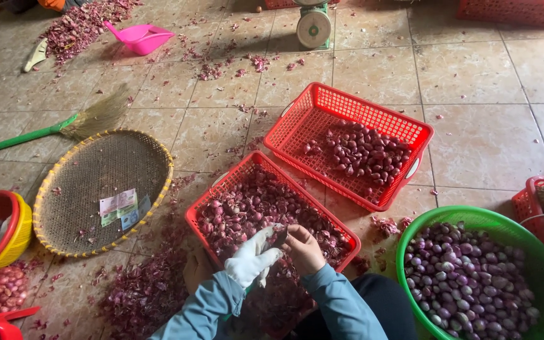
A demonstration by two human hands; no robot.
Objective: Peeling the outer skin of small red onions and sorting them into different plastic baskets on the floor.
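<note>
While both hands meet over the near red basket, the left hand, in a white glove, and the bare right hand pinch one small shallot between them; each hand's grip is closed narrow about it, though the bulb is mostly hidden by fingers. It sits just above the heap of unpeeled shallots in that basket. Such a bulb looks light, firm and rounded, with a dry papery skin that should flake off and slide, so it is best held at its two ends, thumb against the side. At two o'clock lies a second red basket with darker bulbs; at four o'clock, a green basket holds peeled purple shallots. Loose skins litter the floor at eight o'clock, near a woven tray.
</note>
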